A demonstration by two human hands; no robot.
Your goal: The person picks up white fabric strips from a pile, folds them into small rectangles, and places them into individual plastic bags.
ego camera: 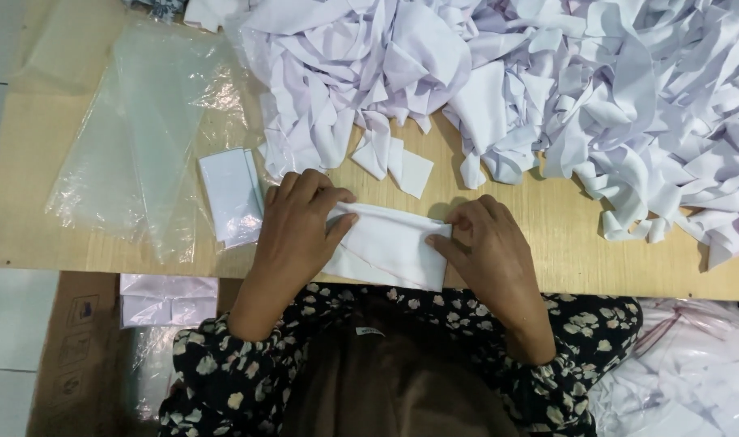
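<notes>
Left hand [293,231] and right hand [491,251] both pinch white cloth piece [386,247] at table's near edge, 6 o'clock; fingers closed on its two ends, cloth folded flat between them. Fold looks part-made, not yet pressed down. Folded white stack [232,194] sits just beside left hand, 9 o'clock: little done, it seems. Big heap of loose white strips [547,81] from 12 to 3 o'clock, much left. Clear plastic bags [143,129] at 10 o'clock on wooden table [564,251].

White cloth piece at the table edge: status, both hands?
Left hand and right hand pinch the white cloth piece at its ends. Flat on wooden table. Loose cloth heap behind, not touching.
</notes>
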